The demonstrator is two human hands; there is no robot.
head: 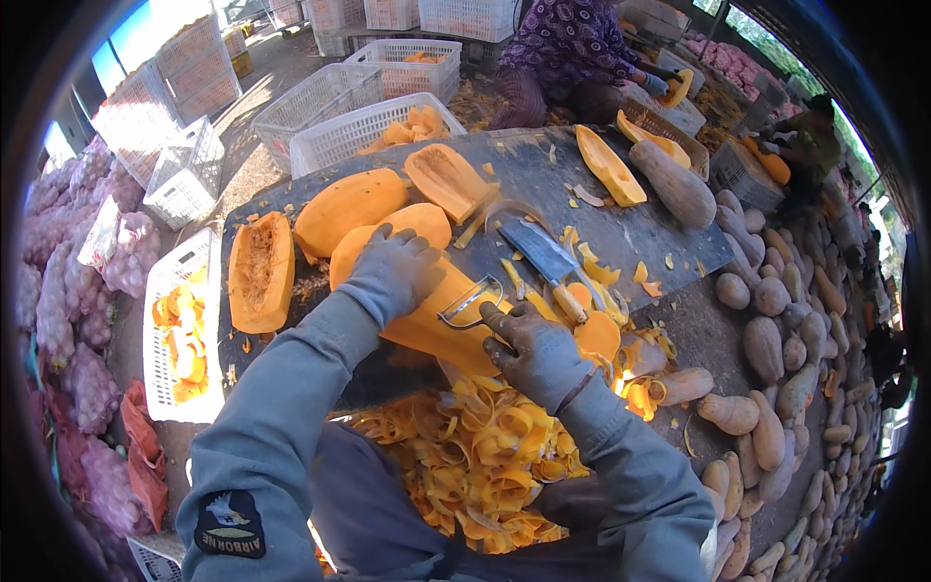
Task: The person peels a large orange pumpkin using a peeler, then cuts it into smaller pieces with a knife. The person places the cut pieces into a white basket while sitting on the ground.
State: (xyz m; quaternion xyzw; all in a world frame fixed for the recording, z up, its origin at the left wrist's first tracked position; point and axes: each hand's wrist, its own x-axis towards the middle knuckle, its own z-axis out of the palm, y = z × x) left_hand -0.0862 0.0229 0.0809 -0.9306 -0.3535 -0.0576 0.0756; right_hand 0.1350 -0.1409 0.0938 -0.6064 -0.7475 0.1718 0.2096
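Note:
My gloved left hand (398, 273) presses on a long peeled butternut squash (429, 335) lying slantwise at the near edge of a dark board (465, 254). A metal Y-shaped peeler (471, 302) is gripped in my gloved right hand (542, 353), its blade over the squash's lower half. Whether the blade touches the flesh is hard to tell. Beyond lie another peeled squash (353, 207) and hollowed halves (262, 273), (444, 178). A cleaver (538, 251) with a wooden handle rests right of the squash, among cut orange ends (598, 336). Curled peelings (494, 444) heap up below, between my legs.
An unpeeled squash (673, 184) lies on the board's far right. Many more squashes (764, 349) cover the ground at right. White plastic crates (378, 124) stand beyond the board, one (218, 327) at left with orange pieces. A gloved co-worker (560, 58) sits opposite, holding squash.

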